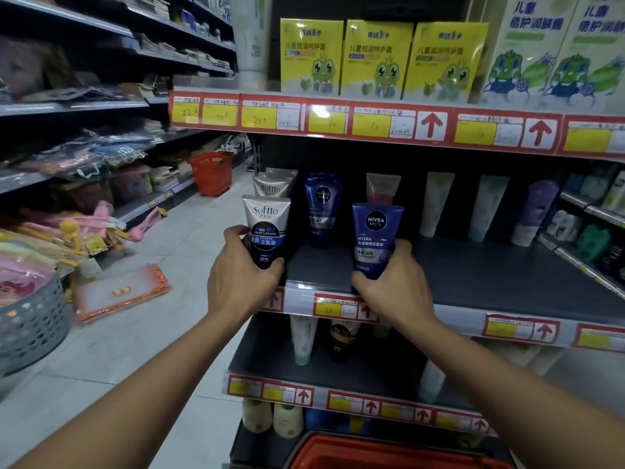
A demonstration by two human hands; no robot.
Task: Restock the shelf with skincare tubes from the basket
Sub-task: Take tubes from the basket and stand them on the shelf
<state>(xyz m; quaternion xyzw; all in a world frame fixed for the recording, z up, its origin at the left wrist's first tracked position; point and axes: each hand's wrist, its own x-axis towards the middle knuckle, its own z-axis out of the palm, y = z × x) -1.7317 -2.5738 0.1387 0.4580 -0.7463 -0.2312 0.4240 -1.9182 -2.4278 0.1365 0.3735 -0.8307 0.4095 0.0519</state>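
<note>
A silver-and-blue Softto cleanser tube [269, 228] stands upright, cap down, at the front left end of the dark middle shelf [490, 275], grasped low on its body by the left hand [241, 274], whose fingers curl round the tube's base. At about 3 o'clock from it, a dark blue Nivea Men tube [375, 236] stands upright too, near the shelf's front edge, held round its lower half by the right hand [394, 282], thumb at the bottom and fingers wrapped on the far side. Whether either tube's cap rests on the shelf cannot be told. Just behind the Softto tube, at 12 o'clock, stands a second Softto tube [272, 186], and between the two held tubes, further back, a second Nivea Men tube [321, 208]. At 12 o'clock from the held Nivea tube stands a pale tube with a red band [382, 187]; off at 3 o'clock, along the back of the shelf, pale green tubes [438, 201] and a purple tube [537, 211] stand apart. The red basket [372, 451] shows its rim at 6 o'clock, at the bottom of the view. Yellow frog-printed boxes [377, 57] line the shelf above at 12 o'clock. At 10 o'clock a second red basket [211, 172] sits on the aisle floor, and at 8 o'clock stands a grey perforated bin [30, 326].
</note>
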